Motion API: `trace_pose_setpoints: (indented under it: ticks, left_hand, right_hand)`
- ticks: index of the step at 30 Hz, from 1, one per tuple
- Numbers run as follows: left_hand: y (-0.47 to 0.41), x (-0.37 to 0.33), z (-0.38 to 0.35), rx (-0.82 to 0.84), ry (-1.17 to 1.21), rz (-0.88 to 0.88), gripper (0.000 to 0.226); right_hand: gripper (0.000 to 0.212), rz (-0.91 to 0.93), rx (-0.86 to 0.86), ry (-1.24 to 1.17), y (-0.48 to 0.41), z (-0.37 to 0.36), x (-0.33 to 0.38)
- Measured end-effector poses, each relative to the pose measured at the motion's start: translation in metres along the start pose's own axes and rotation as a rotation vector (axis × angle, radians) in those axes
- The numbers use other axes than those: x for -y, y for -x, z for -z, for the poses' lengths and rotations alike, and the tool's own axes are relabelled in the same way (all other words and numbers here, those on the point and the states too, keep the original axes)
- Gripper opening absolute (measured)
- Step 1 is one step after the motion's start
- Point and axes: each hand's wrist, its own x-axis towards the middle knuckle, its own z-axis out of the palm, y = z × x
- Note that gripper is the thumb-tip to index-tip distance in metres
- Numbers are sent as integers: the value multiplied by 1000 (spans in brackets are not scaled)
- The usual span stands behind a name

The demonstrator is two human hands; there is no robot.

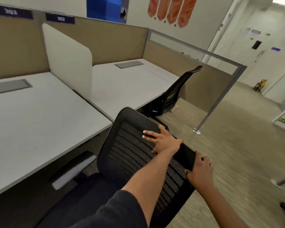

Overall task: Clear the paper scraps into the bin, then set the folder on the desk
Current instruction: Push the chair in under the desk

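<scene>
No paper scraps, bin or folder show in the head view. A black mesh office chair (135,155) stands in front of me, its backrest tilted toward the near white desk (39,120). My left hand (161,140) lies over the backrest's top rim with its fingers spread on the mesh. My right hand (199,171) clasps the same rim further right, closer to me. Both desk tops look bare apart from grey cable hatches (8,86).
A second white desk (130,83) lies beyond a white divider (67,63), with another black chair (176,92) pushed against it. Tan partition panels back both desks. A grey partition post (209,111) stands on the carpet to the right. A corridor opens at the far right.
</scene>
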Motion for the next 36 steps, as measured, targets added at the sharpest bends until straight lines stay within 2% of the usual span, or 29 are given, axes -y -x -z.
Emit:
trace_pose_setpoints:
  ticks: [6, 12, 15, 20, 24, 26, 30, 34, 36]
  left_hand:
    - [29, 57, 10, -39, -50, -80, 112]
    - [52, 111, 57, -79, -51, -95, 119]
    - [64, 143, 87, -65, -75, -131, 123]
    - [93, 187, 122, -27, -132, -113, 134]
    - [122, 215, 139, 82, -220, -118, 131]
    - [138, 233, 151, 120, -240, -154, 129]
    - [161, 272, 199, 178, -302, -188, 126]
    - [182, 299, 243, 186, -427, -182, 123]
    - [197, 312, 256, 204, -466, -175, 121]
  right_hand:
    - [85, -70, 4, 105, 63, -20, 28]
    - [77, -155, 7, 34, 132, -26, 87]
    - [76, -123, 12, -7, 166, -27, 116]
    - [89, -29, 78, -79, 232, -25, 138]
    - [88, 31, 140, 89, 290, -20, 150]
    - [82, 87, 187, 132, 316, -13, 158]
    - [67, 271, 325, -5, 363, -1, 187]
    - [34, 472, 541, -171, 390, 11, 210]
    - [24, 541, 623, -180, 391, 19, 215]
